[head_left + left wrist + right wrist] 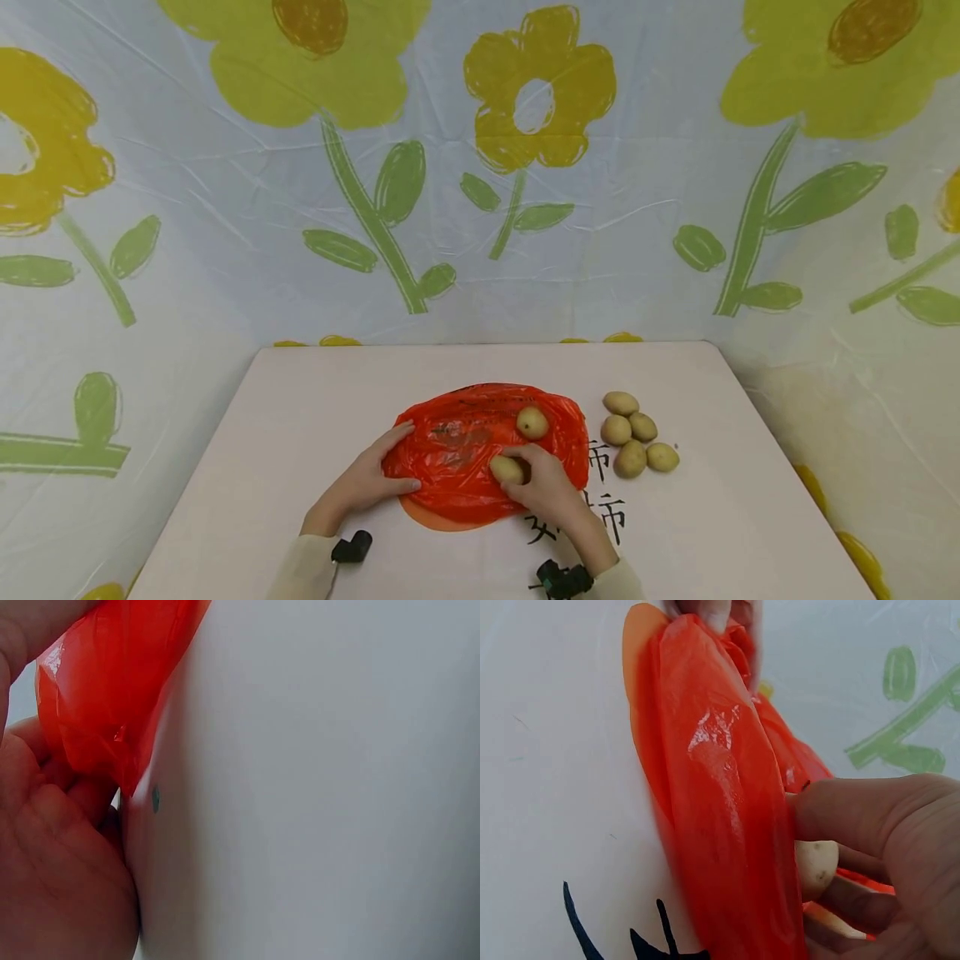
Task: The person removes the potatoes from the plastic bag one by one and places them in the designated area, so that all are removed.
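A red plastic bag (pixel 457 479) lies spread at the middle of the table, its mouth held wide. At its left side my left hand (pixel 367 473) grips the rim, thumb toward the front and fingers behind; in the left wrist view the fingers curl against the red plastic (pixel 112 690). My right hand (pixel 546 483) holds a potato (pixel 507 470) between thumb and fingers, over the bag. Another potato (pixel 532 423) sits within the bag's outline, just beyond that hand. In the right wrist view the bag's front edge partly covers the held potato (pixel 816 866).
Several potatoes (pixel 632 458) lie grouped on the white table (pixel 720 533) right of the bag. An orange rounded patch (pixel 442 521) shows under the bag's front edge, with black characters (pixel 611 517) beside it. Flower-printed cloth (pixel 600 275) surrounds the table.
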Demonstrator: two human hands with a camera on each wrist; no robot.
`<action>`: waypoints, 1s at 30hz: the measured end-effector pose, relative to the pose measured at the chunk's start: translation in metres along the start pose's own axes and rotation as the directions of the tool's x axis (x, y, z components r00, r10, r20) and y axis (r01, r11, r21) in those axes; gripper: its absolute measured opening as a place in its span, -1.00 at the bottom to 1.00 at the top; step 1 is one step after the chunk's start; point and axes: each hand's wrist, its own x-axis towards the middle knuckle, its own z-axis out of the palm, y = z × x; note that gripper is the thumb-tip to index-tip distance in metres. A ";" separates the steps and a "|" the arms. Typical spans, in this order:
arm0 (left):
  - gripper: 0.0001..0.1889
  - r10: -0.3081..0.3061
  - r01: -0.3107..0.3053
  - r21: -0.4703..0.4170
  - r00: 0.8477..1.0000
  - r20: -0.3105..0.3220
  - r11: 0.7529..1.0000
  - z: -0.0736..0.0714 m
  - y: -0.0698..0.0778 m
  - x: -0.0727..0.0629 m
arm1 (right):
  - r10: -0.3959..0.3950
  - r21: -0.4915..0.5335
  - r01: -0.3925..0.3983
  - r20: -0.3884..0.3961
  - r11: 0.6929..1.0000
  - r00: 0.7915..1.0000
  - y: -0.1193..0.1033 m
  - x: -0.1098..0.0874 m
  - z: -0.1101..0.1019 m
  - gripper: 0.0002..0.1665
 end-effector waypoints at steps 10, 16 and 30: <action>0.00 0.003 -0.003 -0.001 1.000 0.000 1.000 0.001 -0.001 -0.001 | 0.018 0.007 -0.017 -0.101 1.000 0.995 -0.009 -0.008 -0.014 -0.47; 0.00 -0.007 0.007 -0.002 1.000 0.000 1.000 0.002 -0.002 -0.002 | 0.030 -0.001 -0.031 -0.175 1.000 0.984 -0.018 -0.014 -0.028 -0.43; 0.01 -0.002 0.002 0.026 1.000 -0.005 1.000 0.002 0.002 -0.003 | -0.041 -0.021 0.036 -0.308 0.999 0.950 -0.025 -0.028 -0.068 -0.50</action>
